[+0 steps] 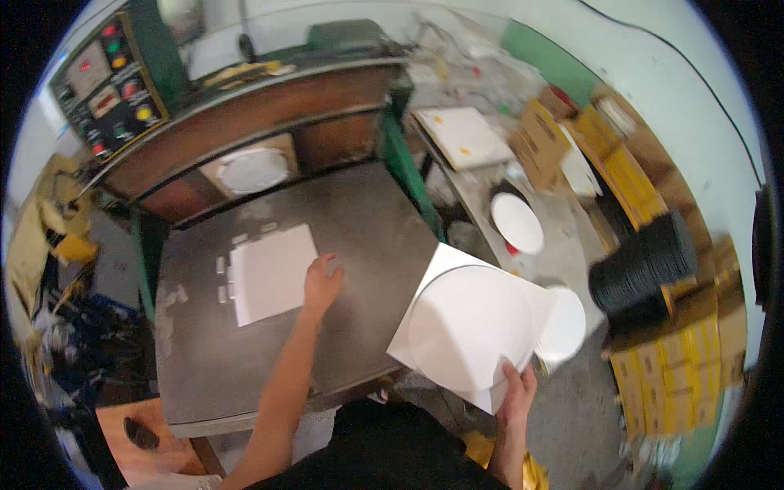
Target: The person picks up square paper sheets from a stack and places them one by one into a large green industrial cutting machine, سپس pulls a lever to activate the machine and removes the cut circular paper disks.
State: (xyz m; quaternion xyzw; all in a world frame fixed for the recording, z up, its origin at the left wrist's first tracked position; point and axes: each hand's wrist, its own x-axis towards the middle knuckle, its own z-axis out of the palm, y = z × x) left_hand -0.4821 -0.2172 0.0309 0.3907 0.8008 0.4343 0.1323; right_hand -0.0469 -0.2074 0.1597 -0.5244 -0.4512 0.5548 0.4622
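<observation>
My left hand (324,284) rests at the right edge of a white square sheet (273,273) lying on the dark metal table (367,220). Its fingers look loosely spread, with nothing visibly held. To the right, past the table's corner, my right hand (516,390) grips the lower right side of a white square sheet (441,263). A large white round disc (469,327) lies over that sheet, and a shadow falls across both. The thumb is on top; the fingers underneath are mostly hidden.
Small pale stops (220,265) border the flat sheet. A control panel (106,86) with coloured buttons stands far left. On the right are a side bench (555,220), white discs (517,223), a black ribbed stack (641,261) and taped cartons (674,384).
</observation>
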